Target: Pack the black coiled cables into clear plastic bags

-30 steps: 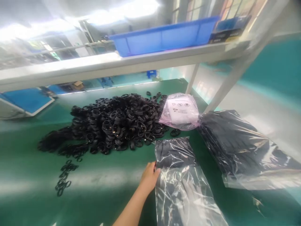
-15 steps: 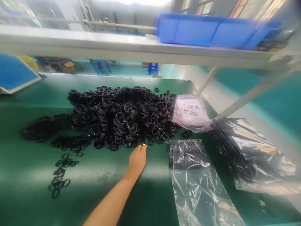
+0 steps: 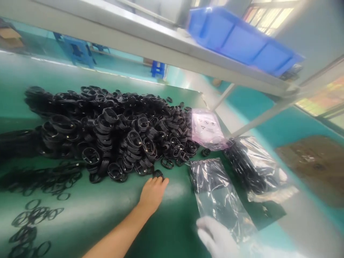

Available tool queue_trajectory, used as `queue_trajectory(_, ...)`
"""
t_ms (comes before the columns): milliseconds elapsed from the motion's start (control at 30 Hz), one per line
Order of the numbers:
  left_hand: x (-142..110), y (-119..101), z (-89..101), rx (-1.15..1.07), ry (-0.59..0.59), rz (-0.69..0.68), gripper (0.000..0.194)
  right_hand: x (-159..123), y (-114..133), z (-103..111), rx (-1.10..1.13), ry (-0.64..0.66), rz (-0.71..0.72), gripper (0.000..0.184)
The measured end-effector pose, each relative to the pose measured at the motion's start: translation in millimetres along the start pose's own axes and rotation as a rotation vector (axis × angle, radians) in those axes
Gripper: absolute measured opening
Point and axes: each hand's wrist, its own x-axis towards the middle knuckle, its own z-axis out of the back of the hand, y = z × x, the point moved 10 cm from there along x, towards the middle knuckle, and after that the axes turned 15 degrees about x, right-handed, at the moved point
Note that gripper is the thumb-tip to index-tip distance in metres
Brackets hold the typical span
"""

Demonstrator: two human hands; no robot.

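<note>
My left hand (image 3: pixel 153 193) is bare and reaches to the front edge of a big heap of black coiled cables (image 3: pixel 129 139). Its fingers are closed on one coiled cable (image 3: pixel 158 174), partly hidden behind them. At the lower right, my right hand (image 3: pixel 216 238), in a white glove, is blurred. Its thumb and finger are a little apart, with nothing visible between them. It hovers over or beside the near part of a clear plastic bag (image 3: pixel 223 202); whether it touches the bag I cannot tell. Black coils lie packed in the bag's far end.
A second filled clear bag (image 3: pixel 249 168) lies to the right, near the green table's edge. Behind it is a pinkish bag with a white label (image 3: pixel 206 123). Loose black rings (image 3: pixel 34 215) lie at left. A shelf (image 3: pixel 161 39) with a blue bin (image 3: pixel 239 39) crosses above.
The view has turned to the right and tilted. My left hand has drawn slightly back from the heap with a coiled cable at its fingers. My gloved right hand has come into view.
</note>
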Motion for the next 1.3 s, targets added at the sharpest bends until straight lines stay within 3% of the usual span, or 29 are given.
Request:
queue_trajectory(33,-4,-3,-1.0,0.018,-0.005,-0.014,0.037,12,3,0,0.039,0.017,0.031,0.019)
queue_trajectory(167,-1,-16,-4.4,0.108,-0.008,-0.063,0.048,50,5,30,-0.055,-0.227,0.126,0.023)
queue_trajectory(267,6,-20,-9.5,0.189,0.050,-0.067,0.054,66,3,32,-0.140,-0.297,0.177,0.032)
queue_trajectory(367,6,-19,-9.8,0.177,0.123,0.012,0.047,74,-5,24,-0.137,-0.290,0.194,0.038)
queue_trajectory(500,6,-21,-5.3,-0.009,0.216,0.259,0.033,80,-17,19,-0.029,-0.266,0.181,0.041)
queue_trajectory(600,13,-34,-11.2,-0.164,0.312,0.398,0.029,85,-29,14,0.071,-0.195,0.113,0.046)
queue_trajectory(700,20,-38,-13.1,-0.209,0.332,0.492,0.029,89,-34,8,0.119,-0.108,0.100,0.048)
queue_trajectory(900,9,4,5.7,0.051,0.226,0.683,0.033,88,-38,3,0.159,-0.034,0.097,0.047)
queue_trajectory(1000,5,17,8.4,0.084,0.171,0.691,0.039,86,-42,5,0.215,-0.040,0.068,0.044)
queue_trajectory(1133,7,22,-3.4,0.050,0.238,0.675,0.052,78,-37,5,0.289,0.003,0.153,0.039)
queue_trajectory(1200,13,18,-7.3,0.062,0.282,0.614,0.065,72,-30,-1,0.311,0.070,0.221,0.038)
queue_trajectory(1300,24,13,-9.5,0.127,0.338,0.464,0.077,62,-19,-12,0.340,0.165,0.210,0.036)
